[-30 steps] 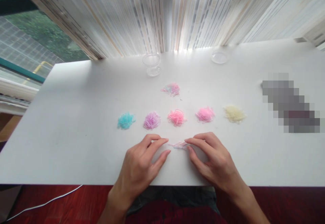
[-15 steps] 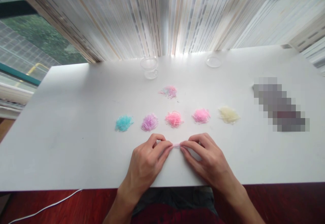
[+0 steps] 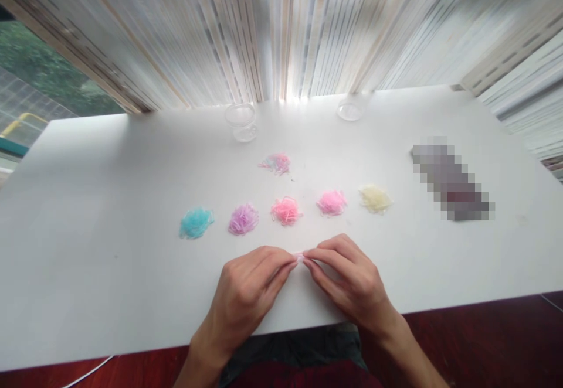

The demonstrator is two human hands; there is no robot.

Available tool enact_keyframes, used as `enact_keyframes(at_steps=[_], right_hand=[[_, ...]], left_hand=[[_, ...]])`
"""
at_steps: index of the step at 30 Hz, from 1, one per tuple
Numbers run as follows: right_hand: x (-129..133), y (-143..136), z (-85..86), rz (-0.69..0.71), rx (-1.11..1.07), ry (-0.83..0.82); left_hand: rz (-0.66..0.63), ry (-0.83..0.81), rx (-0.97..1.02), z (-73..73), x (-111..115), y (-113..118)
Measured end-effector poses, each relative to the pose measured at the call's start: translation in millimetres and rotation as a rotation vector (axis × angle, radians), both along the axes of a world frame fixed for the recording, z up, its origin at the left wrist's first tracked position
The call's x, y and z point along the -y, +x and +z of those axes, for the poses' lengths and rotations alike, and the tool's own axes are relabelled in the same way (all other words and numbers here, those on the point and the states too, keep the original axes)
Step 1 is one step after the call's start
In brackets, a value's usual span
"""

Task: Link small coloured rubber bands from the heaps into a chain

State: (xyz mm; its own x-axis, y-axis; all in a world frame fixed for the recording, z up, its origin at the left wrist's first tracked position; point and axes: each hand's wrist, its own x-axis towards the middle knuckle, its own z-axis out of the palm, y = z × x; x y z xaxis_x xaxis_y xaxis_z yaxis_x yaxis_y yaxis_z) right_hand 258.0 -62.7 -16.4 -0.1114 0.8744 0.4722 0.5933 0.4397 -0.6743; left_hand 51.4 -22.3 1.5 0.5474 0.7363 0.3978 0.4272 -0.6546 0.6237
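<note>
Between my left hand (image 3: 250, 282) and my right hand (image 3: 352, 279), a small pale pink-lilac rubber band (image 3: 299, 257) is pinched by thumb and forefinger on each side. Only its short middle shows; the fingertips cover its ends. Just beyond the hands, small rubber bands lie in a row of piles: a turquoise pile (image 3: 196, 223), a purple pile (image 3: 243, 220), a coral-pink pile (image 3: 286, 211), a bright pink pile (image 3: 331, 203) and a pale yellow pile (image 3: 375, 199). Behind the row sits a smaller mixed-colour pile (image 3: 278, 164).
A clear plastic cup (image 3: 241, 123) stands at the back of the white table (image 3: 109, 294), with a clear round lid (image 3: 349, 111) to its right. A pixelated grey object (image 3: 451, 180) lies on the right. Striped curtains (image 3: 281, 36) hang along the back edge.
My fingertips have come closer together, so the band between them spans a shorter gap. The camera view has shifted and turned slightly; the piles look unmoved on the table.
</note>
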Motion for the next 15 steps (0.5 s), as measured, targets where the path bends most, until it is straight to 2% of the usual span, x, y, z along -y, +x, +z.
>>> enact_keyframes(at_steps=[12, 15], right_hand=[[0.0, -0.6, 3.2, -0.044, -0.084, -0.008], [0.1, 3.3, 8.0, -0.095, -0.108, -0.011]], left_hand=[[0.033, 0.002, 0.042, -1.2, -2.7, 2.7], [0.059, -0.012, 0.034, -1.8, -1.5, 2.4]])
